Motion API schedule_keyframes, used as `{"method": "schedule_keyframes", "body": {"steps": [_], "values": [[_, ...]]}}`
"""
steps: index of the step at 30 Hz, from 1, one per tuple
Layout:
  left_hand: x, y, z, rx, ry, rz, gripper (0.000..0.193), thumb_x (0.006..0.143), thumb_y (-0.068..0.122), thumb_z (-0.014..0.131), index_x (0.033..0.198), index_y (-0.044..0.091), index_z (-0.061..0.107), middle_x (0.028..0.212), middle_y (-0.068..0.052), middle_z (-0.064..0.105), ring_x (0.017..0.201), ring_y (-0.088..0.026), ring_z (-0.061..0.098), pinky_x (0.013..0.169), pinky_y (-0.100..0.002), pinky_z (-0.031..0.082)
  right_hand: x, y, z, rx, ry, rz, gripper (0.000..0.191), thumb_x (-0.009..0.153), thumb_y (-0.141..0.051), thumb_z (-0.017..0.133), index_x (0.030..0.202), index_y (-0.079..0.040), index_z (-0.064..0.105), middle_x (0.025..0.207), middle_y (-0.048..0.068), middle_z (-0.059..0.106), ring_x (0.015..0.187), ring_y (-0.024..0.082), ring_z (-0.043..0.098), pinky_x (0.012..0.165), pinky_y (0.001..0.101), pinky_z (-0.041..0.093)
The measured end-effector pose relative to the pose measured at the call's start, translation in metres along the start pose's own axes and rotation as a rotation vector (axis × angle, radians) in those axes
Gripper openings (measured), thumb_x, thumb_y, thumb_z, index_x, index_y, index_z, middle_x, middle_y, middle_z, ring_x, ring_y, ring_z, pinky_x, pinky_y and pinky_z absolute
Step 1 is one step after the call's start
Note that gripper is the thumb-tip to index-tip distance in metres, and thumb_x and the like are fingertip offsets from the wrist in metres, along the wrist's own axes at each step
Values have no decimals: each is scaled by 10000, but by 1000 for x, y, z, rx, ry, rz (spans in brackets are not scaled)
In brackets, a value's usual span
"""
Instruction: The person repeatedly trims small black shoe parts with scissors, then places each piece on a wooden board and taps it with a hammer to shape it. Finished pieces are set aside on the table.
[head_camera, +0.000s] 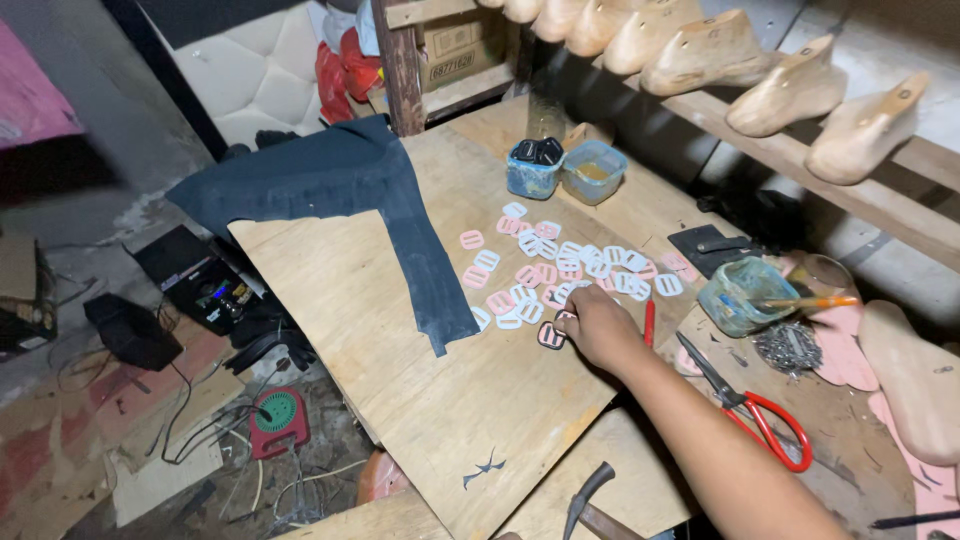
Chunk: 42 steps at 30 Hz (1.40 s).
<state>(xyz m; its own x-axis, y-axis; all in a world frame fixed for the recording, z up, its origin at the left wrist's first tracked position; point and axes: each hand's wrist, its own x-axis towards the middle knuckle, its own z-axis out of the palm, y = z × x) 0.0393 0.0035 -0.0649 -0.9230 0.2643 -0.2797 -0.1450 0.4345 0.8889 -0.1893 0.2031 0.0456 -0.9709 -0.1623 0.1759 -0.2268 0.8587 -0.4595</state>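
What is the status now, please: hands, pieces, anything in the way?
Right hand resting on a dark buckle piece at the edge of the pink and white pieces. Left hand not in view. Black leather sheet lying beside.

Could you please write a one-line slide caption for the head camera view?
Right hand touching a pink buckle piece among scattered pink and white buckles on a plywood board.

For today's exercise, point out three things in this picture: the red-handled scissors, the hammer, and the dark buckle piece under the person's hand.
Red-handled scissors (775, 432), head view, on a red handle loop.
Hammer (585, 492), head view, on its dark metal head.
Dark buckle piece (550, 336), head view, on its frame.
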Motion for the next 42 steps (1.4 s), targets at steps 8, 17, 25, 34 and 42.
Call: {"method": "schedule_keyframes", "body": {"steps": [8,17,25,34,42], "values": [[-37,15,21,-793,14,-91,359,965,252,582,1210,24,712,819,-101,769,658,-154,692,661,-292,572,-175,-41,-24,617,-356,-72,152,834,-143,753,899,-56,645,805,57,702,783,168,674,735,309,548],[-66,35,23,-811,58,-214,316,886,-11,645,1196,5,591,851,-91,736,633,-150,682,549,-274,532,-249,17,-59,250,169,-177,250,767,-23,695,1017,-27,687,1105,126,688,1048,293,663,907,380,535],[-83,53,7,-669,258,-60,226,918,69,668,1130,-6,679,850,-77,703,672,-107,604,568,-235,489,-219,98,-108,-374,-6,486,556,843,-384,742,1291,-73,633,1228,222,624,1143,410,606,962,497,485],[-76,65,-14,-878,427,-72,302,882,44,655,1175,-30,645,919,-63,721,743,-87,667,663,-238,561,-248,94,-82,691,51,310,544,824,-90,688,1350,-7,578,1058,89,706,887,177,644,831,327,537],[-66,73,-21,-851,493,-37,227,884,18,683,1100,-50,671,849,-56,707,689,-105,609,642,-242,513,-338,20,16,1266,-659,428,459,924,-259,700,1274,6,564,950,27,580,816,127,586,687,291,500]]}}
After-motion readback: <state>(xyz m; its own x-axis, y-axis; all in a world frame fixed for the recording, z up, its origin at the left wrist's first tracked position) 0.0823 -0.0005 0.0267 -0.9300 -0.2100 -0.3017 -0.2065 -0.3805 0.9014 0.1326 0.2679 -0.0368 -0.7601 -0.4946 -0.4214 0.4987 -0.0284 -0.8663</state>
